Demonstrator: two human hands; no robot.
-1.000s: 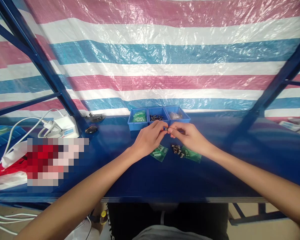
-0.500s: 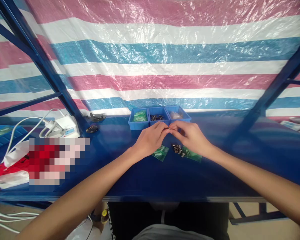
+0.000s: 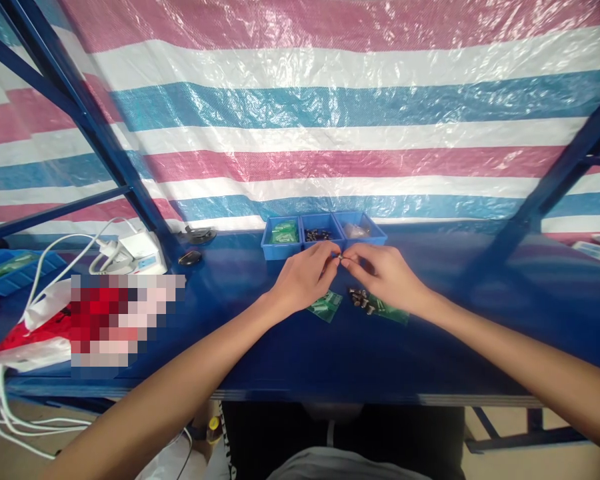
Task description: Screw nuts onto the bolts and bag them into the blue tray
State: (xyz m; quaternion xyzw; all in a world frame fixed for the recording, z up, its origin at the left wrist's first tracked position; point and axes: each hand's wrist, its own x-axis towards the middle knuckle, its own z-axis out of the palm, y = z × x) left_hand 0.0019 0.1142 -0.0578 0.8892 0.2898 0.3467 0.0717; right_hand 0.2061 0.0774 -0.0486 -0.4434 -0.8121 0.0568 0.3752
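Observation:
My left hand [image 3: 307, 275] and my right hand [image 3: 383, 272] meet above the table, fingertips almost touching. Between them, thumb and forefinger of each hand pinch a small metal screw [image 3: 341, 257], whose details are too small to make out. Below my left hand lies a small green plastic bag [image 3: 329, 307] on the tabletop. Under my right hand is a loose heap of metal screws [image 3: 362, 301], beside a second green bag [image 3: 394, 313] that the hand partly covers.
Behind my hands stand three joined blue bins: one with green bags [image 3: 285, 233], one with dark screws [image 3: 318, 235], one with clear plastic [image 3: 356, 230]. At left are a black mouse [image 3: 190, 258], a white power strip [image 3: 150, 262] with cables, and a red-and-white bag [image 3: 35, 340].
The whole view has shifted slightly, so things appear a little further right. Both hands stay together at the screw, which now shows a bit more between the fingertips.

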